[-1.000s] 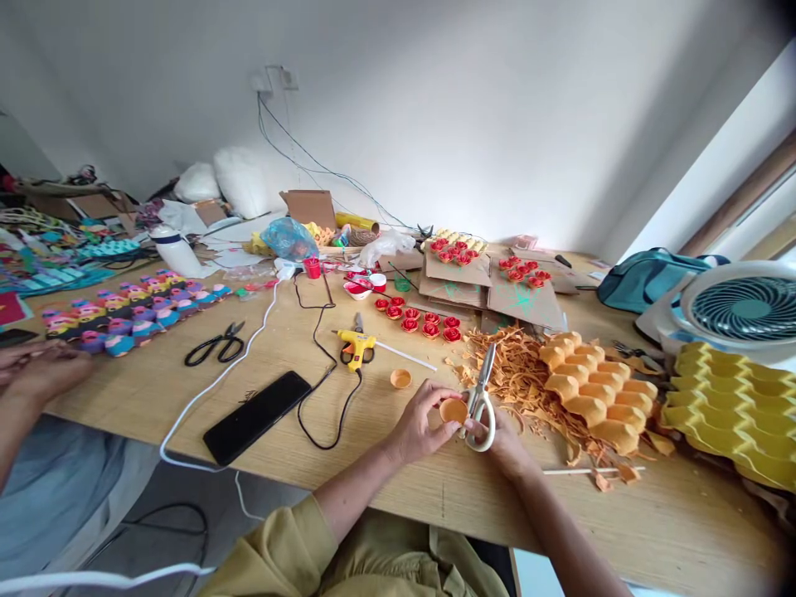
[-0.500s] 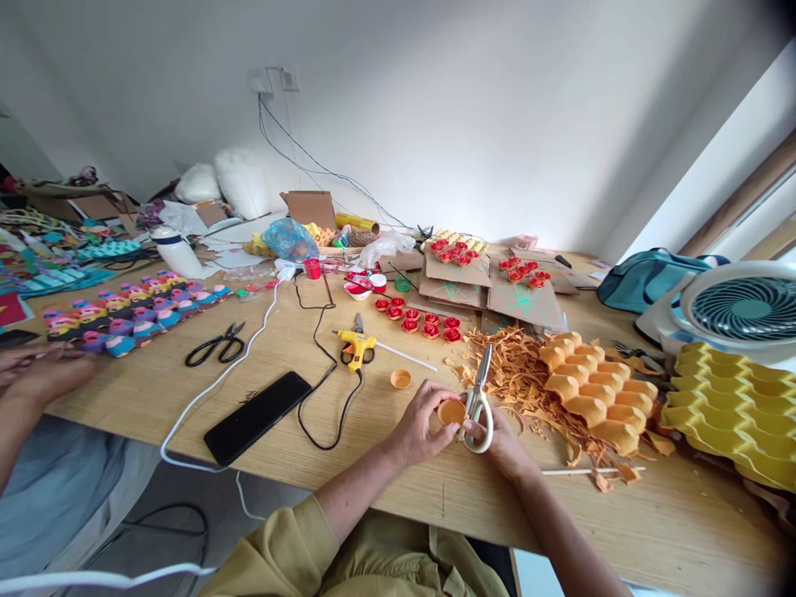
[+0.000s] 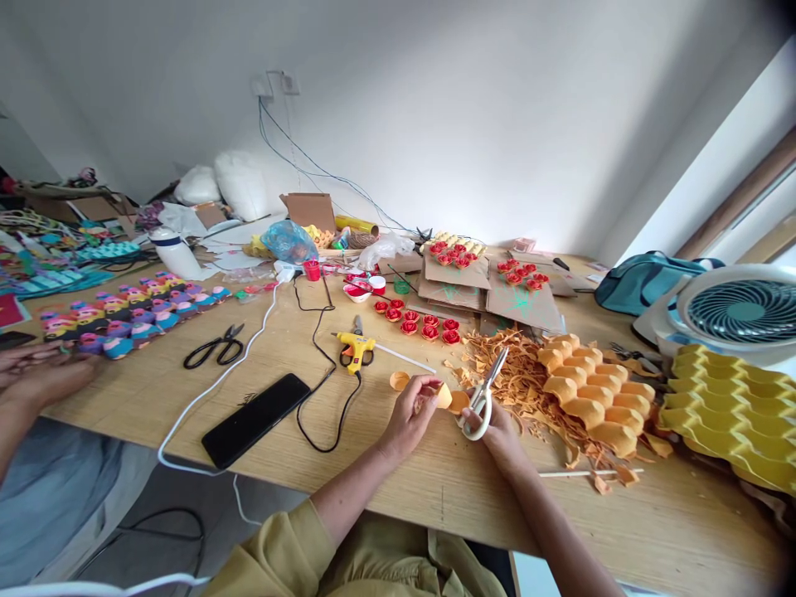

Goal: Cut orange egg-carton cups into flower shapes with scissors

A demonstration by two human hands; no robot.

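Note:
My left hand [image 3: 409, 417] pinches a cut orange egg-carton cup [image 3: 444, 396], now turned on its side. White-handled scissors [image 3: 478, 408] are in my right hand [image 3: 502, 438], their blades pointing up and away. Between the cup and the scissors shows a second orange piece [image 3: 458, 403]; whether it lies on the table or is held by my right fingers I cannot tell. Just beyond my left hand, another orange cup [image 3: 399, 381] rests on the table. Orange trimmings [image 3: 513, 373] are heaped past the scissors, beside an orange egg tray [image 3: 597, 390].
A yellow glue gun [image 3: 356, 351], a black phone [image 3: 256, 419] and black scissors [image 3: 215, 347] lie to the left. Red paper-like roses [image 3: 429, 330] stand before stacked cardboard [image 3: 457, 290]. A yellow egg tray [image 3: 727, 414] and fan [image 3: 734, 311] are right. Another person's hands [image 3: 50, 377] are far left.
My left hand has drawn slightly left and tipped the cup onto its side. My right hand and the scissors have turned a little to the right, away from the cup. A second orange piece now shows.

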